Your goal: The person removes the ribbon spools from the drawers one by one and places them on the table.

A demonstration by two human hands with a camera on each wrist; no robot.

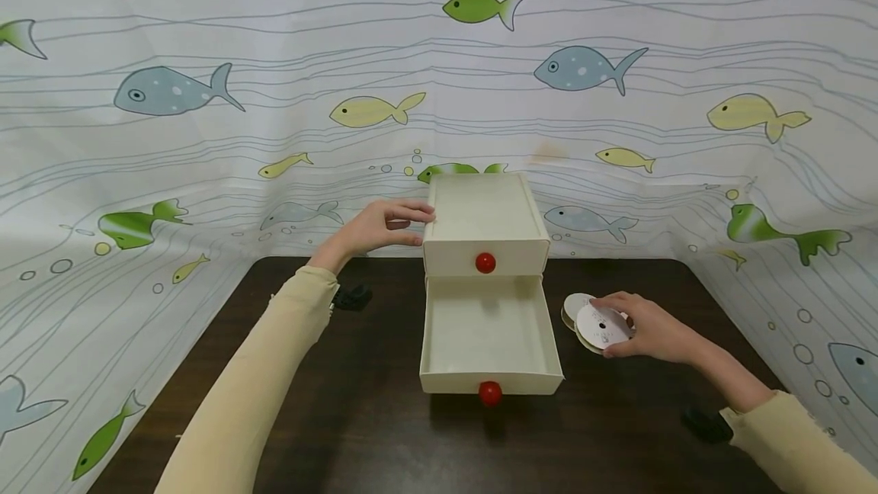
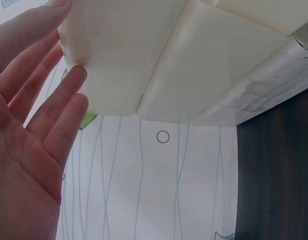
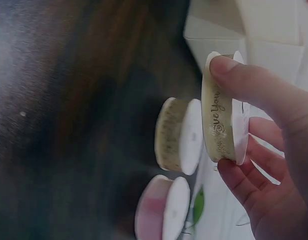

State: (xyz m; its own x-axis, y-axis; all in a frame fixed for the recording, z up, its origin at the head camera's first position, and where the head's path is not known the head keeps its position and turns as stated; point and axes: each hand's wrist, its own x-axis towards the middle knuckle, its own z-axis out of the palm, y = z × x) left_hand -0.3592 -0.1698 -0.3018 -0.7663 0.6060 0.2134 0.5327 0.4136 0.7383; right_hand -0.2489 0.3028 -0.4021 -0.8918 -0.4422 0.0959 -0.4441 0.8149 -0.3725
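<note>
I see a person in cream sleeves at a dark brown table [image 1: 357,410], with a cream two-drawer cabinet [image 1: 483,208] in the middle. Take the cabinet as the centre of a clock, with the person at six.

At four o'clock, the right hand [image 1: 650,330] pinches a flat, white-faced ribbon spool [image 1: 598,331] by its rim, thumb on one side and fingers on the other. Its gold ribbon carries script lettering, partly readable as "Love You". I cannot tell whether this spool touches the table.

Seen from the right wrist, two more spools stand near it: a gold spool [image 3: 172,135] at eight o'clock and a pink spool [image 3: 149,207] at seven. From the head, one of these peeks out at the held spool's ten o'clock edge; I cannot tell which.

At ten o'clock, the left hand [image 1: 380,226] has its fingers apart and loosely extended, fingertips against the cabinet's side wall.

The upper drawer [image 1: 449,259] is pushed in; the lower drawer [image 1: 487,326] is pulled out toward six. Each has a round red knob [image 1: 485,262] on its front.

A small black object [image 1: 352,297] lies at eight o'clock. Behind everything hangs a white sheet [image 1: 480,128] printed with green, blue and yellow fish.
</note>
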